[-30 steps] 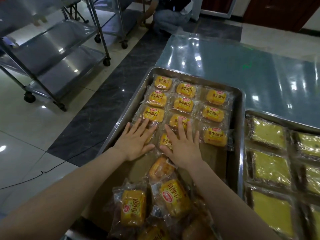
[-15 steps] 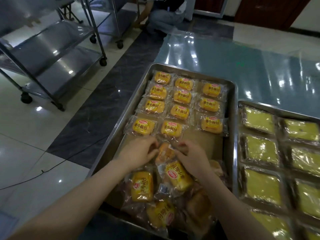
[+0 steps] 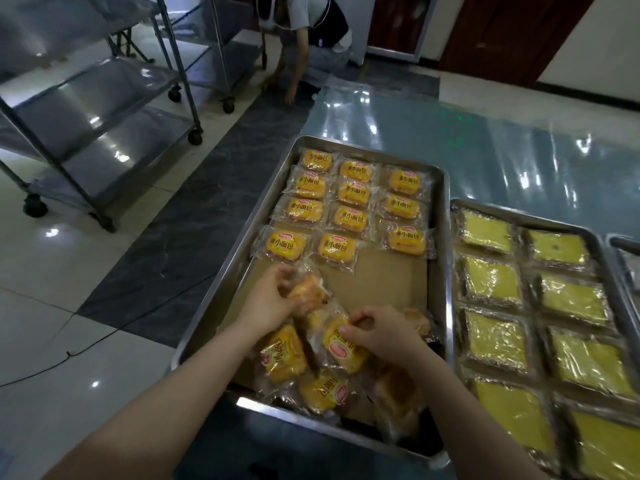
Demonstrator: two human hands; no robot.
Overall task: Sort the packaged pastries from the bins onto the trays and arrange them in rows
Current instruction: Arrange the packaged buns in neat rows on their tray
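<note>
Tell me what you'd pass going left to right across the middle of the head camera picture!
wheeled metal rack → dark floor strip → tray of orange bread packets → tray of yellow cake slices

Both bare forearms reach in from the near edge and converge toward the middle, the left arm (image 3: 156, 393) slanting in from the near left and the right arm (image 3: 474, 417) from the near right. The left hand (image 3: 270, 299) lies slightly farther, its fingers curled round a wrapped pastry (image 3: 309, 293) at its right side. The right hand (image 3: 379, 332), back upward, bends its fingers down and pinches a packet (image 3: 341, 348) at its fingertips.
</note>
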